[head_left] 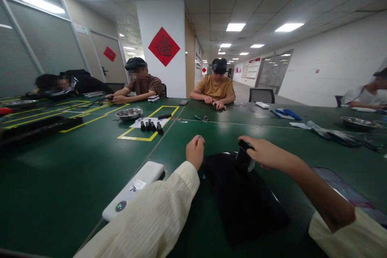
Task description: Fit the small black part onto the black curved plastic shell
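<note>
My left hand [195,152] is closed above the green table, thumb and fingers pressed together. A small bluish spot shows at its fingertips; what they hold, if anything, is too small to make out. My right hand [269,154] grips a dark black block-like object [242,158] from its right side, thumb across the top. A clear or pale bit shows near its lower edge. Beneath that object lies a flat, glossy black sheet or bag [250,209], directly in front of me. A white power bank-like device [134,189] with a paper label rests left of my left forearm.
Black cylindrical parts [151,125] stand inside a yellow taped rectangle, near a metal bowl [129,113]. Small tools [202,118] lie further ahead. Another metal bowl [359,123] and plastic bags [332,134] are at right. Several people sit around the table [75,173].
</note>
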The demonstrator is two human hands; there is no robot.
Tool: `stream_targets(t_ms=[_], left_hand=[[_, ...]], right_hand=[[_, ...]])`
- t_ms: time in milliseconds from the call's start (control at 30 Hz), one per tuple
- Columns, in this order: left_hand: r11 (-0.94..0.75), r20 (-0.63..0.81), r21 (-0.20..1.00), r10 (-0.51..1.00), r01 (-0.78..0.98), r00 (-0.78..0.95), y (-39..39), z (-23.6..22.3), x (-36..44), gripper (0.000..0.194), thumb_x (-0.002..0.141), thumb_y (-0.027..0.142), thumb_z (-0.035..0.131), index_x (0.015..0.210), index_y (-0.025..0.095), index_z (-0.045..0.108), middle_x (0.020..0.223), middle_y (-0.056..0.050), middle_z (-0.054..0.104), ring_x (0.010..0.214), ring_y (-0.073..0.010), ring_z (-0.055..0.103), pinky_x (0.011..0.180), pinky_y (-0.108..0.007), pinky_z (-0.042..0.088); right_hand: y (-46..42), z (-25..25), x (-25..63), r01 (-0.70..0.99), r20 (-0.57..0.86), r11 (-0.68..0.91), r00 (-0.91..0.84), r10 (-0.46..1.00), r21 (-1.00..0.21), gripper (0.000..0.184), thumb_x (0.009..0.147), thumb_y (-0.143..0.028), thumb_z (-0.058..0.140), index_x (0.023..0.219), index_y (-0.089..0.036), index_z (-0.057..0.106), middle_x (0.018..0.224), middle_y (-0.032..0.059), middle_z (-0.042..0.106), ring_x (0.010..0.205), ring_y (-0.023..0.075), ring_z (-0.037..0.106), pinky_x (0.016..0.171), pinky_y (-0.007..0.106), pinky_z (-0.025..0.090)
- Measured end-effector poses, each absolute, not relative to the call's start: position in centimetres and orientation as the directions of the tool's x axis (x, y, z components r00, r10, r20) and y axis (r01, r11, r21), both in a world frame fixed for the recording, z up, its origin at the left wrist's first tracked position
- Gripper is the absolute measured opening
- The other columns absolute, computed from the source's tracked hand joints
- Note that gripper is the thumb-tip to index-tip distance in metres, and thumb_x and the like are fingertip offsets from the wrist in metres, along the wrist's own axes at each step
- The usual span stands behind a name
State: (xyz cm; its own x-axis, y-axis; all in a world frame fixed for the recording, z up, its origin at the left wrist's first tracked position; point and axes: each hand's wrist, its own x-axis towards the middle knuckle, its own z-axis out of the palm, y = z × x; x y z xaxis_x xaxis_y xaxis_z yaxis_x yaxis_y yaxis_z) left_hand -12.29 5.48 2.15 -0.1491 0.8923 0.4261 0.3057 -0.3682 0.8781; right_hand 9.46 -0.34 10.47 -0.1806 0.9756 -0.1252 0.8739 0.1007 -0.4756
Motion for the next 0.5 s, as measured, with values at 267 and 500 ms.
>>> stream_targets(t_ms=[267, 500], left_hand=[[-0.433, 0.503, 0.811, 0.859, 0.394, -0.091, 4.9, 1.9, -11.9, 0.021, 0.077, 0.027, 0.036, 0.059, 0.019, 0.042, 0.048, 0.006, 0.035, 0.05, -0.0093, 0.036, 0.05, -0.021, 0.025], [-0.422, 0.495, 0.818, 0.862, 0.391, -0.105, 5.2, 1.6, -12.1, 0.02, 0.077, 0.027, 0.036, 0.06, 0.019, 0.043, 0.049, 0.006, 0.036, 0.049, -0.0092, 0.036, 0.05, -0.021, 0.025]], right_hand=[[-1.7, 12.0, 9.2, 0.907, -0.244, 0.097, -0.212, 0.946, -0.41, 0.041, 0.08, -0.018, 0.038, 0.121, -0.015, 0.039, 0.061, 0.0007, 0.053, 0.036, 0.0103, 0.05, 0.034, 0.019, 0.038], [-2.6, 11.9, 9.7, 0.937, -0.258, 0.111, -0.203, 0.945, -0.332, 0.036, 0.077, -0.02, 0.04, 0.113, -0.012, 0.043, 0.072, 0.0066, 0.058, 0.035, 0.0103, 0.051, 0.034, 0.02, 0.037]])
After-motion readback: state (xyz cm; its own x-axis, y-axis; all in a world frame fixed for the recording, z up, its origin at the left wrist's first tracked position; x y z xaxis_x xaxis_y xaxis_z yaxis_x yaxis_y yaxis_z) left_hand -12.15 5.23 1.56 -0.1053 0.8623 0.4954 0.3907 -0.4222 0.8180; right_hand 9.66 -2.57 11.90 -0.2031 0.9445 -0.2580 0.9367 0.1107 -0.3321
